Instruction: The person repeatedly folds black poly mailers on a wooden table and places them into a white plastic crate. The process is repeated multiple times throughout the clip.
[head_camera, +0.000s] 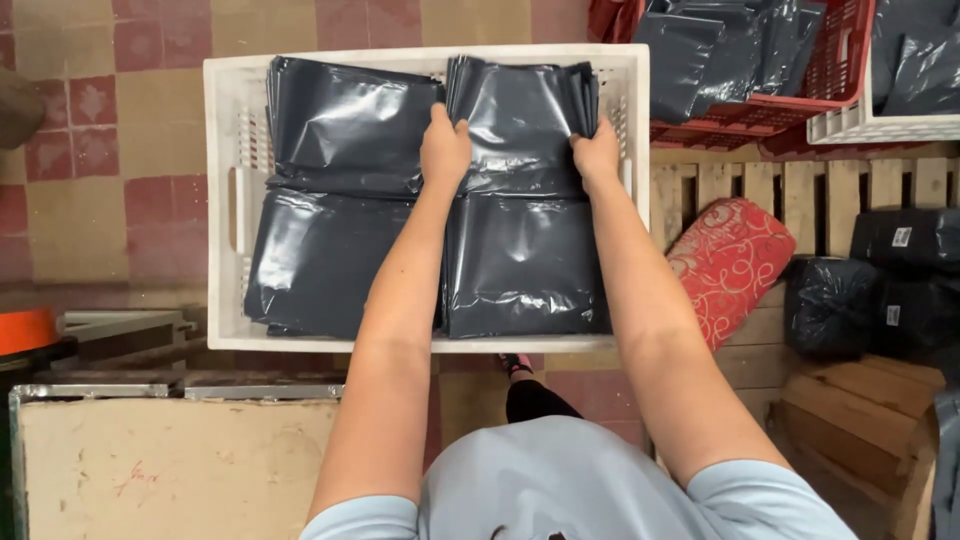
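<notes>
Head cam: both hands on the far-right stack of dark plastic bags (520, 125) in the white crate (225, 200). Left hand (445, 150) grips its left edge, right hand (597, 155) its right edge, fingers curled around the stack.

I see both my arms stretched straight out ahead and downward, bare from the short light-blue sleeves to the fingertips, elbows nearly locked. They run roughly parallel, the forearms angling slightly toward each other as they go out. My left hand (445, 148) is palm down, back of the hand facing me, fingers curled over and pressing. My right hand (598, 155) sits level with it, well apart, its fingers likewise curled downward in a grip, thumb tucked inward.
</notes>
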